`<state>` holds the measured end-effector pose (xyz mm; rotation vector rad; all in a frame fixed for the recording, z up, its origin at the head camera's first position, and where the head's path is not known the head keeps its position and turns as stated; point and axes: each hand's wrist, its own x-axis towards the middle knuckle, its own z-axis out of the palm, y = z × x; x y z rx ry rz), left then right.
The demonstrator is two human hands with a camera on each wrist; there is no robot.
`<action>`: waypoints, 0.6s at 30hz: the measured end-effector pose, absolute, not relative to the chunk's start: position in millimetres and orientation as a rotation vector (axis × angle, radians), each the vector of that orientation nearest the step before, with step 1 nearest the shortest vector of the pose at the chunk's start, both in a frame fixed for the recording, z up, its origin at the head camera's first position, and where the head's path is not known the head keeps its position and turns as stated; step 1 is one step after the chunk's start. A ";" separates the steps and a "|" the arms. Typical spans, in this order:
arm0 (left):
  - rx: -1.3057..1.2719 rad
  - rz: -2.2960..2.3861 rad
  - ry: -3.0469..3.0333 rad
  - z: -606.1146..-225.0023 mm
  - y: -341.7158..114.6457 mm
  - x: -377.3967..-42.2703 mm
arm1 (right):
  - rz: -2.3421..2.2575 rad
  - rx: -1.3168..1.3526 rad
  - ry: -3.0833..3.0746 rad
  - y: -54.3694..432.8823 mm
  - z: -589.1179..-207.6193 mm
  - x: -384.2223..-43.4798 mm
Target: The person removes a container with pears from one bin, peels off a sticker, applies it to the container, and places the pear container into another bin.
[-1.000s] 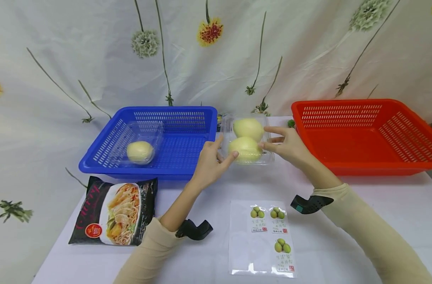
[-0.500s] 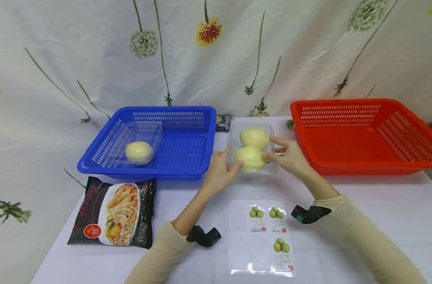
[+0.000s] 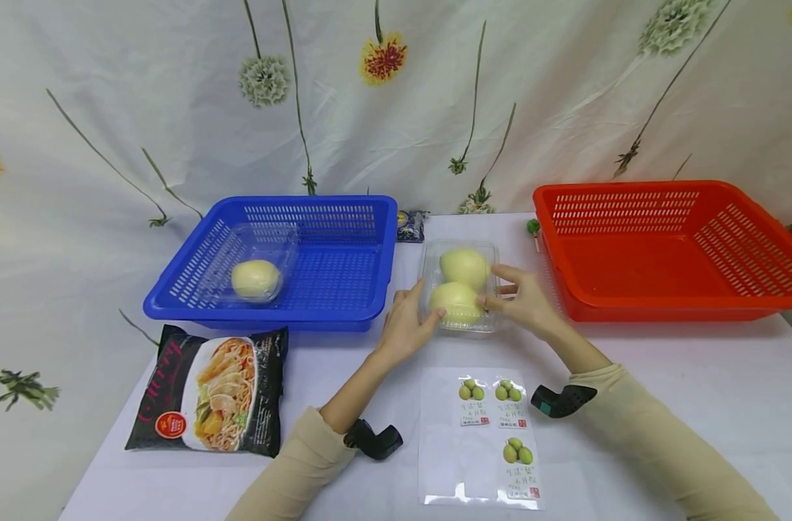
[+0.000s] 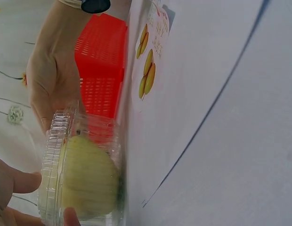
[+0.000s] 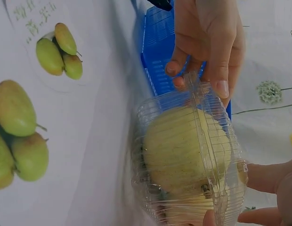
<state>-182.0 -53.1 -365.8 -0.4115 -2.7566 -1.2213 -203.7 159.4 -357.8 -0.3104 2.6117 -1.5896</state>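
Observation:
A clear plastic clamshell box (image 3: pixel 432 264) holds two pale yellow-green pears, one behind the other: a far pear (image 3: pixel 464 267) and a near pear (image 3: pixel 456 302). Its lid is down over them. My left hand (image 3: pixel 405 323) grips the left side, thumb at the near left corner. On the right side, my right hand (image 3: pixel 529 305) holds the box between thumb and fingers. In the left wrist view the underside of the box (image 4: pixel 118 197) lies close against the table. The right wrist view shows left fingers pinching the rim (image 5: pixel 195 89).
A blue basket (image 3: pixel 272 316) at left holds another clear box with a pale fruit. A red basket (image 3: pixel 682 302) stands at right. Nearer lie a black noodle packet (image 3: pixel 223 394) and a sheet of pear stickers (image 3: pixel 457 463). A small dark packet (image 3: pixel 410 226) sits behind.
Both hands have brought the box toward me and down onto the table, slightly right of where it was. The small dark packet behind it has come into fuller view.

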 end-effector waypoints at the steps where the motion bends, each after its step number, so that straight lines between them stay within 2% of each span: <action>1: -0.411 -1.221 -2.759 -366.2 -53.3 -181.9 | -1.594 -0.326 2.614 159.2 -358.9 -204.0; 7: -0.436 -1.230 -2.774 -370.1 -56.6 -182.7 | -1.582 -0.323 2.589 162.3 -361.1 -207.6; 18: -0.421 -1.271 -2.905 -375.1 -69.3 -167.8 | -1.903 0.079 2.247 164.8 -375.5 -239.9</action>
